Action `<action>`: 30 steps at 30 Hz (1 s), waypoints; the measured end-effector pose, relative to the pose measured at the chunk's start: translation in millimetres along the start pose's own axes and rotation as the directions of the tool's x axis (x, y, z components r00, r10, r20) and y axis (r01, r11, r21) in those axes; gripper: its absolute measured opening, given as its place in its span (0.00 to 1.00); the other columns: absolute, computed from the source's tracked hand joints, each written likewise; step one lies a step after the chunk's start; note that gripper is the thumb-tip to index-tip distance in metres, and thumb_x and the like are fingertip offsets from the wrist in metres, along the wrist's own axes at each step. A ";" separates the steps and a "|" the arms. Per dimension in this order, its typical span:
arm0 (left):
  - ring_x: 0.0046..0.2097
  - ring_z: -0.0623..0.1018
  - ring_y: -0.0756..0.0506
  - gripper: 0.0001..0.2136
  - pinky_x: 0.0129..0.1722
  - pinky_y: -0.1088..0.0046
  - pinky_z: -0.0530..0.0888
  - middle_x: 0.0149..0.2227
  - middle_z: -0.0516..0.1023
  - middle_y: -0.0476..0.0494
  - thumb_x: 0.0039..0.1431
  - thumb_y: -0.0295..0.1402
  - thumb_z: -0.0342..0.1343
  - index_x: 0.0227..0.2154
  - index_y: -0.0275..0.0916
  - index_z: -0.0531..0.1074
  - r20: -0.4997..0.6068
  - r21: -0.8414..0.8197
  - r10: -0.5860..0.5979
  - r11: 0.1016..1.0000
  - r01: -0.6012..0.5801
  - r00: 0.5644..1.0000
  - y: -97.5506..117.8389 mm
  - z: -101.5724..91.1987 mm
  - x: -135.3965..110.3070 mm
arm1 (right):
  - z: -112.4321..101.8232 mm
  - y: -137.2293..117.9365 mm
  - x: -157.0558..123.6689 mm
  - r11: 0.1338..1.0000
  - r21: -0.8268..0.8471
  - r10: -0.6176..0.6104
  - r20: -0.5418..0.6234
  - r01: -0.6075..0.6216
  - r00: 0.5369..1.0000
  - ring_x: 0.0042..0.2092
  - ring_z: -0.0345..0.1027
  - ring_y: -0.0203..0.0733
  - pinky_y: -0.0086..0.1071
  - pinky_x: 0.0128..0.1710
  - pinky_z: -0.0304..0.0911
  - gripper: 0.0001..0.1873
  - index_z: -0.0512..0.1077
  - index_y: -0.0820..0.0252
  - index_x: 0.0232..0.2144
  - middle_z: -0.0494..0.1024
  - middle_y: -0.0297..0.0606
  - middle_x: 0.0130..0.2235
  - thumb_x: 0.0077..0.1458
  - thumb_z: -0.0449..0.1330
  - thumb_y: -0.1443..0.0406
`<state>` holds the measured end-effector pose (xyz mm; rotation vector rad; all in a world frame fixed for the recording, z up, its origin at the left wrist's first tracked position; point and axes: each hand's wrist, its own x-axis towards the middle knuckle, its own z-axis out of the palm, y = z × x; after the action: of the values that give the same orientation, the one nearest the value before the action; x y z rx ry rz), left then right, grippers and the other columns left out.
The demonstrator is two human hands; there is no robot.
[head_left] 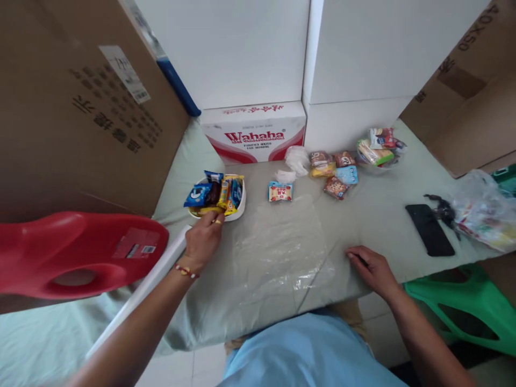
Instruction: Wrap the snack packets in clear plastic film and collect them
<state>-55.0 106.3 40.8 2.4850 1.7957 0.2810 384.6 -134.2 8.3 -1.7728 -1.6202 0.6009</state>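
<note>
My left hand (205, 236) is at the front rim of a white bowl (237, 213), its fingers pressed together over the edge. Whether they grip the rim or a packet there is hidden. Inside the bowl are blue snack packets (198, 194), yellow snack packets (231, 194) and a dark brown one (214, 191). My right hand (373, 269) rests on the cloth near the table's front edge, fingers curled, with nothing visible in them. Between the hands a clear plastic bag (278, 247) lies flat. Behind it sits a small red, cream and blue snack packet (280, 192).
Further back are a crumpled white bag (297, 160), several wrapped snacks (336, 187) and a full clear bowl (374, 166). A Wahaha carton (253, 134) stands behind. At right lies a black phone (429, 230); a red plastic stool (100, 236) is at left, a green one (463, 301) at right.
</note>
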 end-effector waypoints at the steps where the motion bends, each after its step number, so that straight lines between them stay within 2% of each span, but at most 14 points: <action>1: 0.46 0.78 0.42 0.17 0.38 0.69 0.67 0.49 0.80 0.38 0.73 0.34 0.41 0.42 0.40 0.76 -0.021 0.020 0.048 0.999 -0.048 0.999 3.4 0.4 -3.2 | 0.2 -0.1 1.3 1.000 0.002 0.002 0.012 -0.002 1.000 0.41 0.81 0.46 0.39 0.44 0.76 0.15 0.81 0.53 0.42 0.85 0.40 0.40 0.68 0.55 0.56; 3: 0.46 0.79 0.42 0.18 0.39 0.70 0.68 0.51 0.80 0.38 0.74 0.35 0.40 0.43 0.41 0.77 -0.075 -0.003 0.130 0.991 -0.131 0.989 9.7 1.7 -0.1 | -2.5 1.2 7.3 1.000 0.002 0.010 0.012 -0.010 1.000 0.41 0.81 0.46 0.38 0.43 0.76 0.15 0.81 0.52 0.42 0.85 0.39 0.40 0.68 0.55 0.55; 6: 0.44 0.80 0.41 0.18 0.38 0.69 0.70 0.49 0.80 0.38 0.72 0.37 0.42 0.41 0.40 0.78 -0.036 -0.061 0.158 0.985 -0.160 0.987 19.9 6.3 19.7 | -17.1 9.8 34.2 0.998 -0.046 0.046 -0.076 -0.049 0.996 0.40 0.81 0.47 0.39 0.43 0.75 0.16 0.81 0.52 0.42 0.85 0.40 0.39 0.67 0.55 0.54; 8: 0.43 0.80 0.40 0.16 0.38 0.68 0.72 0.49 0.80 0.37 0.69 0.37 0.44 0.41 0.39 0.78 -0.012 -0.103 0.128 0.986 -0.128 0.992 28.4 11.3 31.0 | -33.9 20.3 67.5 0.988 -0.121 0.067 -0.191 -0.091 0.979 0.39 0.80 0.48 0.40 0.44 0.75 0.17 0.81 0.53 0.43 0.85 0.41 0.39 0.66 0.55 0.54; 10: 0.44 0.81 0.40 0.15 0.40 0.66 0.75 0.52 0.78 0.36 0.67 0.36 0.47 0.45 0.39 0.77 -0.058 -0.162 0.071 0.984 -0.080 0.996 37.7 16.8 31.8 | -53.8 34.0 109.6 0.964 -0.226 0.061 -0.329 -0.141 0.943 0.39 0.78 0.48 0.42 0.46 0.73 0.17 0.79 0.56 0.46 0.84 0.45 0.43 0.65 0.55 0.56; 13: 0.40 0.81 0.43 0.17 0.40 0.66 0.78 0.57 0.74 0.33 0.66 0.39 0.50 0.52 0.37 0.75 -0.185 -0.254 -0.008 0.966 -0.040 0.983 49.0 24.0 7.2 | -80.0 56.9 172.2 0.894 -0.358 0.034 -0.546 -0.270 0.837 0.43 0.76 0.49 0.46 0.52 0.70 0.21 0.75 0.63 0.54 0.76 0.55 0.56 0.61 0.57 0.61; 14: 0.39 0.81 0.44 0.18 0.39 0.66 0.78 0.56 0.74 0.33 0.67 0.40 0.50 0.52 0.37 0.74 -0.210 -0.272 -0.006 0.961 -0.052 0.978 51.2 26.0 -6.7 | -85.7 64.4 189.0 0.872 -0.388 0.026 -0.572 -0.299 0.820 0.46 0.75 0.51 0.46 0.53 0.69 0.23 0.73 0.64 0.55 0.73 0.57 0.59 0.59 0.58 0.62; 16: 0.41 0.81 0.44 0.16 0.41 0.66 0.79 0.53 0.75 0.35 0.69 0.39 0.50 0.50 0.37 0.75 -0.245 -0.278 0.036 0.955 -0.106 0.969 53.1 30.0 -38.9 | -92.1 78.3 213.0 0.826 -0.450 0.033 -0.563 -0.340 0.826 0.50 0.72 0.53 0.45 0.52 0.68 0.23 0.73 0.63 0.56 0.71 0.57 0.60 0.59 0.60 0.62; 19: 0.48 0.81 0.41 0.12 0.47 0.64 0.79 0.52 0.77 0.36 0.71 0.37 0.49 0.47 0.38 0.76 -0.276 -0.207 0.181 0.948 -0.242 0.944 49.7 36.7 -86.5 | -95.6 96.6 224.3 0.761 -0.533 0.057 -0.513 -0.370 0.857 0.50 0.70 0.54 0.44 0.50 0.66 0.17 0.75 0.62 0.51 0.75 0.53 0.52 0.62 0.57 0.63; 21: 0.52 0.81 0.38 0.12 0.51 0.60 0.79 0.55 0.78 0.33 0.71 0.36 0.49 0.47 0.38 0.76 -0.257 -0.154 0.260 0.940 -0.305 0.931 44.3 41.7 -111.6 | -100.6 108.3 219.7 0.738 -0.551 0.061 -0.519 -0.389 0.852 0.48 0.69 0.53 0.44 0.50 0.65 0.15 0.75 0.62 0.49 0.76 0.52 0.48 0.63 0.55 0.64; 23: 0.55 0.80 0.36 0.13 0.53 0.56 0.77 0.57 0.77 0.31 0.72 0.35 0.50 0.52 0.38 0.75 -0.216 -0.105 0.280 0.946 -0.308 0.935 38.0 46.3 -129.7 | -111.0 120.6 210.8 0.718 -0.548 0.077 -0.550 -0.429 0.832 0.47 0.68 0.52 0.43 0.49 0.63 0.15 0.75 0.63 0.48 0.75 0.52 0.47 0.63 0.55 0.64; 27: 0.61 0.77 0.33 0.18 0.59 0.49 0.72 0.62 0.75 0.29 0.72 0.34 0.47 0.60 0.38 0.70 -0.141 -0.034 0.283 0.956 -0.290 0.949 28.6 52.7 -148.6 | -143.7 146.5 201.2 0.672 -0.538 0.115 -0.603 -0.509 0.789 0.46 0.64 0.50 0.40 0.48 0.58 0.14 0.75 0.64 0.48 0.75 0.53 0.47 0.62 0.58 0.65; 30: 0.62 0.76 0.33 0.21 0.63 0.48 0.68 0.63 0.75 0.30 0.71 0.34 0.46 0.64 0.39 0.67 -0.110 -0.006 0.279 0.960 -0.281 0.954 25.9 55.2 -153.2 | -168.6 163.4 216.3 0.660 -0.513 0.152 -0.624 -0.549 0.766 0.46 0.62 0.50 0.40 0.47 0.55 0.14 0.74 0.65 0.49 0.74 0.56 0.48 0.62 0.58 0.67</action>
<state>-67.2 -43.8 -26.3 2.7562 1.4579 0.4551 645.4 49.1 24.8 -2.5447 -1.1189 -0.4102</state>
